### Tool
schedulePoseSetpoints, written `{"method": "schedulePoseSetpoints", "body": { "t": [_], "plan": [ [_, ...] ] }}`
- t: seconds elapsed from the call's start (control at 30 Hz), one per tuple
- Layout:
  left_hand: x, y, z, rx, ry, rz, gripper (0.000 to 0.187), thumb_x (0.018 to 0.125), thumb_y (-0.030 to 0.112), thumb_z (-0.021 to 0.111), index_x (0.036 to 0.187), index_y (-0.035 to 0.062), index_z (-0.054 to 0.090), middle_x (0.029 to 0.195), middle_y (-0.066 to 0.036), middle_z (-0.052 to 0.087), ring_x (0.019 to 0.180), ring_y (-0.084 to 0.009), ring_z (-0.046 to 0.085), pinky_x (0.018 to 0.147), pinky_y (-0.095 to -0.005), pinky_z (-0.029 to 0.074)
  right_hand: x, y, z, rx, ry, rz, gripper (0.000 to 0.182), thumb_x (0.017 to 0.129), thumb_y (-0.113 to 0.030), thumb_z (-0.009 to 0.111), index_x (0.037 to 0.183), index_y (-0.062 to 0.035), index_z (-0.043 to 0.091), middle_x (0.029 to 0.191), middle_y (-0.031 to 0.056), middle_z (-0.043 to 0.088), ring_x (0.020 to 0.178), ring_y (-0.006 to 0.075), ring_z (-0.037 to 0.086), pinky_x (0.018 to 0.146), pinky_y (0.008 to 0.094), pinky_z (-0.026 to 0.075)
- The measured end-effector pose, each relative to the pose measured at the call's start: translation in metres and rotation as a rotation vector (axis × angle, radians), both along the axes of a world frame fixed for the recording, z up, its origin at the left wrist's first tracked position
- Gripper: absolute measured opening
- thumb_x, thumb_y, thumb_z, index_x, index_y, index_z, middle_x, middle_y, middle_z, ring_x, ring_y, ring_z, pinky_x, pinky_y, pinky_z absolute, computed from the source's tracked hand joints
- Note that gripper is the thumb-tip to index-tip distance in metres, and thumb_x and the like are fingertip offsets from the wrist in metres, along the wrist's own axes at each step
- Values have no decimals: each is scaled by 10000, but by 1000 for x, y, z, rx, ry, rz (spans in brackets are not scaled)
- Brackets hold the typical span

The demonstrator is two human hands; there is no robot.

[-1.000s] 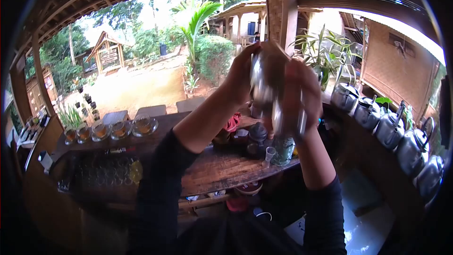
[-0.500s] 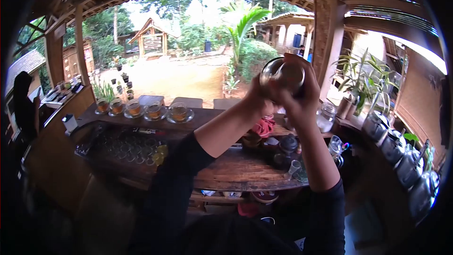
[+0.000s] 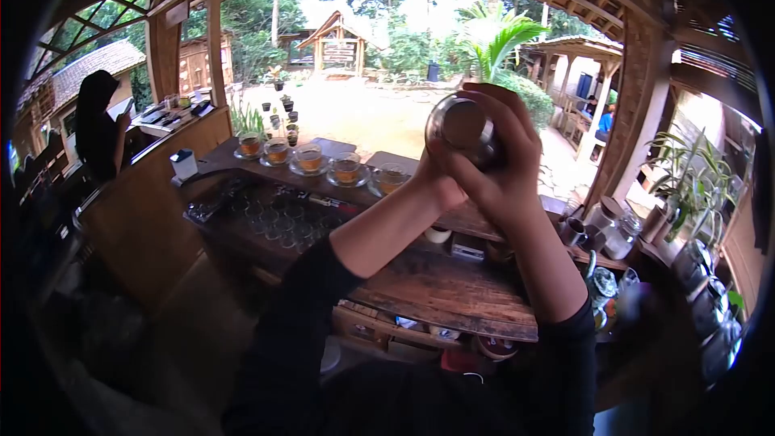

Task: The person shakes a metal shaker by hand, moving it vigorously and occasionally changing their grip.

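Observation:
A round metal vessel [image 3: 466, 124], which looks like a shaker, is raised in front of me with its flat end toward the camera. My right hand [image 3: 510, 157] wraps round its right side, fingers over the top. My left hand [image 3: 436, 173] grips it from the lower left, its fingers largely hidden behind the vessel. Beyond my left forearm, several glass cups of amber drink [image 3: 309, 159] stand on saucers in a row along the back of the wooden counter [image 3: 452, 287].
Several small glasses [image 3: 282, 222] sit in the dark recess at left. Glass jars [image 3: 622, 236], a metal mug [image 3: 572, 232] and kettles [image 3: 693, 266] are at right. A person in dark clothing [image 3: 98, 125] stands at far left beside another counter [image 3: 153, 169].
The view has turned left, so the scene sits further right. Both hands still hold the vessel, which has tilted and moved slightly left in the picture.

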State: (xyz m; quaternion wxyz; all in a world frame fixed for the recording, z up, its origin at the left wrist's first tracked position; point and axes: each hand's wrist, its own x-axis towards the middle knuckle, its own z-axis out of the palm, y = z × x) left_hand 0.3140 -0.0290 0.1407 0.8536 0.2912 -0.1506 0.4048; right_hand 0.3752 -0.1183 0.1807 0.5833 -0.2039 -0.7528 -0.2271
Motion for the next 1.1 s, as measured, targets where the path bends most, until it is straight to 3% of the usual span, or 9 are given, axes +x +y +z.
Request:
{"method": "schedulePoseSetpoints", "body": {
  "t": [0.13,0.33,0.43,0.57,0.63,0.67,0.87,0.97,1.1],
  "plan": [
    [-52,-4,-19,114,-126,-148,540,938,491,434,1220,38,518,1136,-160,609,979,-239,626,883,-395,513,-55,-59,-10,335,-126,-55,208,676,-163,753,839,-186,627,964,24,638,869,253,648,781,459,529],
    [-100,38,-26,77,-174,53,587,944,520,390,1255,32,492,1139,-155,585,1024,-260,605,905,-388,502,-81,45,-7,287,-218,97,272,702,-195,754,930,-105,635,1005,114,617,882,255,642,806,441,511],
    [-120,72,-36,3,-225,213,572,957,495,361,1272,32,479,1100,-145,579,1067,-265,582,936,-383,486,-106,68,-11,-243,107,226,428,687,-313,745,1007,-52,632,1034,157,603,933,331,617,776,416,512],
    [-191,14,-28,96,-74,-246,634,937,471,419,1388,37,319,1402,-211,371,1128,-314,552,947,-425,487,-127,-2,-13,188,-312,228,197,769,-233,685,952,-175,640,974,51,642,928,251,650,818,435,518],
    [-181,-7,-28,359,-94,476,733,915,542,415,1409,19,273,1456,-251,262,1110,-340,563,921,-438,502,-141,5,-29,365,-298,389,171,774,-215,673,939,-197,634,966,34,644,946,257,647,835,443,513],
    [-189,11,-35,538,-240,116,760,901,576,420,1396,14,289,1463,-238,257,1153,-357,528,918,-461,500,-147,12,-37,533,-274,540,154,779,-198,662,927,-220,629,958,16,646,963,263,643,853,451,507],
    [-207,83,-93,-334,-75,450,448,987,345,268,1199,13,483,1177,-163,559,1070,-273,576,929,-441,482,-172,109,-60,-226,87,412,387,664,-249,750,981,-55,644,1021,153,630,935,317,636,820,440,501],
    [-235,35,-95,-119,-165,48,660,919,499,413,1350,2,364,1286,-179,493,1140,-291,537,948,-429,474,-162,59,-58,-248,-227,627,506,678,-177,761,1132,-32,591,1122,145,620,930,270,635,791,351,509],
    [-233,49,-100,581,-498,124,851,816,619,572,1374,17,345,1341,-202,370,1197,-338,461,891,-500,525,-196,52,-97,545,-137,637,455,710,-250,706,1112,-104,551,1096,91,618,961,253,630,841,392,488]
  ]
}}
